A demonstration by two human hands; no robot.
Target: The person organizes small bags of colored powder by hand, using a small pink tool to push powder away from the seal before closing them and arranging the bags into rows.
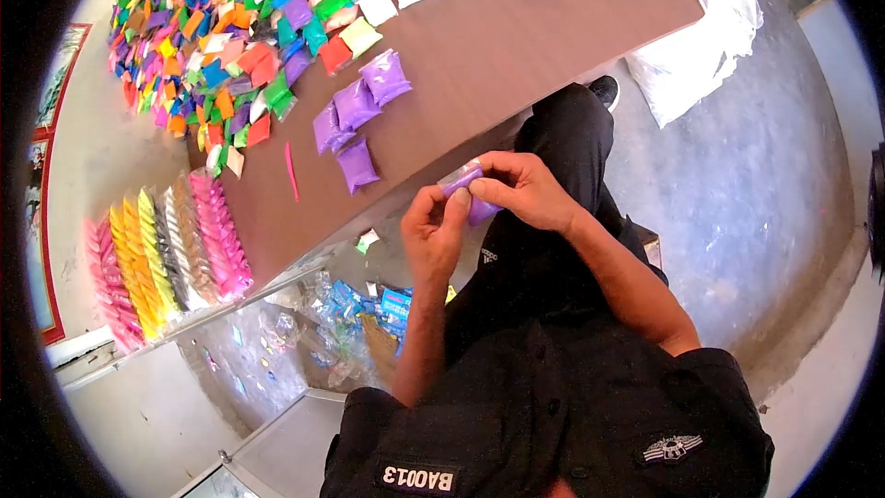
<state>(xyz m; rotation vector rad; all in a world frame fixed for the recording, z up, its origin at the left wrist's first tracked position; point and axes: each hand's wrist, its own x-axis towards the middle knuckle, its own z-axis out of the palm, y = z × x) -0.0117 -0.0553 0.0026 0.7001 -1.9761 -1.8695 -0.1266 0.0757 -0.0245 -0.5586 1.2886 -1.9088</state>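
Note:
Between my two hands, above my lap and just off the table edge, is a small purple packet (483, 210) with a clear plastic end. My left hand (435, 226) pinches it from the left with thumb and fingers. From the right, my right hand (530, 189) grips its upper end, thumb close to the other thumb. What the packet contains is hidden behind its film. Several similar purple packets (356, 105) lie grouped on the brown table (461, 83) nearby. A thin pink stick (291, 171) lies left of them.
A large heap of many-coloured packets (221, 46) covers the table's far left. Rows of packets in pink, yellow, black and brown (171, 254) line the left corner. A white plastic bag (691, 55) hangs by the right end. Wrappers (359, 314) litter the space below the table.

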